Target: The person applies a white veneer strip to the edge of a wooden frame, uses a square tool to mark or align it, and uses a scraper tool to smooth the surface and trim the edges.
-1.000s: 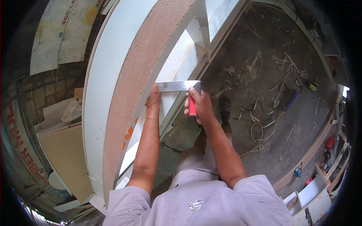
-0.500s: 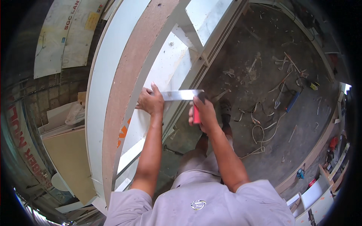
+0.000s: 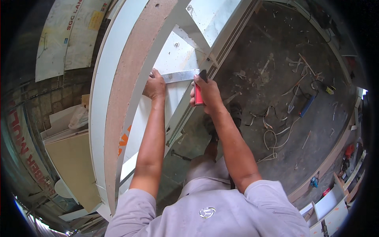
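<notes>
My right hand (image 3: 208, 94) grips the red and black handle (image 3: 198, 96) of what looks like a try square. Its flat silver blade (image 3: 179, 76) reaches left, roughly at right angles to the handle, across the open white frame (image 3: 176, 59). My left hand (image 3: 155, 85) is closed at the far end of the blade, close against the inner side of the long curved panel (image 3: 136, 59) with a bare brown edge. The left fingertips are partly hidden there. The handle lies near the frame's right-hand rail (image 3: 188, 100).
On the grey floor (image 3: 268, 79) to the right lie offcuts, a looped pale cord (image 3: 272, 146) and a blue bar-shaped thing (image 3: 307, 106). A hammer-like tool (image 3: 179, 155) lies below the frame. Boards (image 3: 73, 166) lean at the left; scraps and tools line the right edge.
Both hands and the square have moved farther up along the frame and slightly left. The blade now slants a little, its right end higher.
</notes>
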A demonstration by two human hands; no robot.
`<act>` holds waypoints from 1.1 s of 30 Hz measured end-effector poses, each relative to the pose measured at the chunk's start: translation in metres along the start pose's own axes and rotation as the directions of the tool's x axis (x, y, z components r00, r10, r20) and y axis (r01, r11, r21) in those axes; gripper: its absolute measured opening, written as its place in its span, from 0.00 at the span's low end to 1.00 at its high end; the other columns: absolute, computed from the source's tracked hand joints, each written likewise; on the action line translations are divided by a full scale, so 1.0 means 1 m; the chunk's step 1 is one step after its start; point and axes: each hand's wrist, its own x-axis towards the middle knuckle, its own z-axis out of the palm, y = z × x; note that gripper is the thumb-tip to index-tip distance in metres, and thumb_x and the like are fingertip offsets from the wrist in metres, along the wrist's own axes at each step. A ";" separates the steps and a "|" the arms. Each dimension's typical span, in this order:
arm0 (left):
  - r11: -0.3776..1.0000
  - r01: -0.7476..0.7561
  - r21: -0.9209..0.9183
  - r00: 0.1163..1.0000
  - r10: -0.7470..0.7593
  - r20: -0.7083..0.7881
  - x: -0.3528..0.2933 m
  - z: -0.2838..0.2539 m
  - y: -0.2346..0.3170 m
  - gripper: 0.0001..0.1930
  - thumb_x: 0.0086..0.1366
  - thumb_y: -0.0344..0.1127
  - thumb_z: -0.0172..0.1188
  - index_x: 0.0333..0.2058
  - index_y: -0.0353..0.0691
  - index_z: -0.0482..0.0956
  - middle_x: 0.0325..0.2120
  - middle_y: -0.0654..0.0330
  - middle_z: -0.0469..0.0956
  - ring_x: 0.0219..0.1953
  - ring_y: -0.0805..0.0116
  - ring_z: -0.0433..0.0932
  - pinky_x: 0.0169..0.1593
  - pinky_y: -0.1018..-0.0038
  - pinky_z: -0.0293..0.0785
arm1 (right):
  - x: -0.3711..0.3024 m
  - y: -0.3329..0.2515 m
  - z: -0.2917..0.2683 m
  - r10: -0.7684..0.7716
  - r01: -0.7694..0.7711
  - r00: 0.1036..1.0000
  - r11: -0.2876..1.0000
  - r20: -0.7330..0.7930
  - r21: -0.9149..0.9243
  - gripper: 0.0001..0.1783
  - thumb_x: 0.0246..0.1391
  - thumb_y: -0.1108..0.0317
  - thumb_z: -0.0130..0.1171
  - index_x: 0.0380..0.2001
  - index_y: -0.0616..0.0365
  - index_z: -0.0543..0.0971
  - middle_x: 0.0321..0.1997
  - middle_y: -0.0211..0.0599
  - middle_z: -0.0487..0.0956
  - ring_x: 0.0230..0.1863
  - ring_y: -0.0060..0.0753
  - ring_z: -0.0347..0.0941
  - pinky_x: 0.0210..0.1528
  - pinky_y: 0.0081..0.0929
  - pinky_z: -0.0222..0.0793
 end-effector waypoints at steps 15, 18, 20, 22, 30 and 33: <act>0.996 -0.067 0.053 0.997 0.070 -0.039 -0.024 0.008 0.004 0.19 0.63 0.55 0.60 0.26 0.46 0.76 0.38 0.56 0.73 0.50 0.54 0.68 0.57 0.47 0.53 | -0.023 0.001 -0.025 0.059 -0.057 0.998 0.996 -0.034 0.063 0.19 0.66 0.52 0.55 0.36 0.60 0.71 0.21 0.38 0.75 0.15 0.35 0.74 0.14 0.36 0.69; 0.997 -0.071 0.016 0.988 0.073 -0.139 0.009 0.019 0.014 0.19 0.63 0.55 0.59 0.26 0.45 0.76 0.38 0.56 0.73 0.51 0.53 0.68 0.57 0.47 0.54 | 0.009 -0.022 -0.012 0.009 -0.011 1.000 0.998 0.029 0.062 0.18 0.65 0.53 0.56 0.35 0.59 0.71 0.21 0.38 0.75 0.15 0.35 0.73 0.15 0.35 0.70; 0.996 -0.065 -0.063 0.995 0.061 -0.073 0.019 0.016 0.029 0.19 0.64 0.55 0.59 0.27 0.45 0.76 0.39 0.55 0.73 0.51 0.54 0.68 0.57 0.47 0.54 | 0.012 -0.026 -0.010 -0.002 0.002 1.000 0.999 -0.001 0.051 0.18 0.65 0.53 0.56 0.35 0.59 0.71 0.21 0.38 0.75 0.15 0.35 0.73 0.15 0.35 0.70; 0.993 -0.100 -0.059 0.993 0.096 -0.068 0.005 0.016 0.026 0.18 0.63 0.55 0.60 0.27 0.45 0.76 0.39 0.56 0.73 0.51 0.54 0.67 0.57 0.47 0.53 | 0.004 -0.018 -0.017 -0.009 0.011 0.999 0.996 -0.032 0.086 0.18 0.65 0.53 0.56 0.34 0.59 0.71 0.21 0.38 0.74 0.14 0.35 0.72 0.15 0.36 0.70; 0.992 -0.112 -0.059 0.988 0.105 -0.115 0.015 0.028 0.049 0.18 0.63 0.54 0.61 0.26 0.46 0.75 0.38 0.57 0.72 0.50 0.55 0.68 0.58 0.47 0.52 | 0.014 -0.047 -0.016 -0.018 0.017 0.996 1.000 -0.082 -0.013 0.17 0.66 0.55 0.54 0.35 0.60 0.71 0.20 0.38 0.73 0.14 0.35 0.72 0.14 0.36 0.69; 0.984 -0.160 0.077 0.978 0.168 -0.124 -0.002 0.029 0.036 0.18 0.62 0.54 0.62 0.25 0.47 0.76 0.38 0.58 0.72 0.50 0.56 0.68 0.58 0.47 0.51 | 0.002 -0.034 -0.019 -0.039 0.044 0.995 0.998 -0.087 0.052 0.18 0.66 0.54 0.54 0.34 0.60 0.71 0.21 0.38 0.73 0.15 0.36 0.72 0.15 0.36 0.69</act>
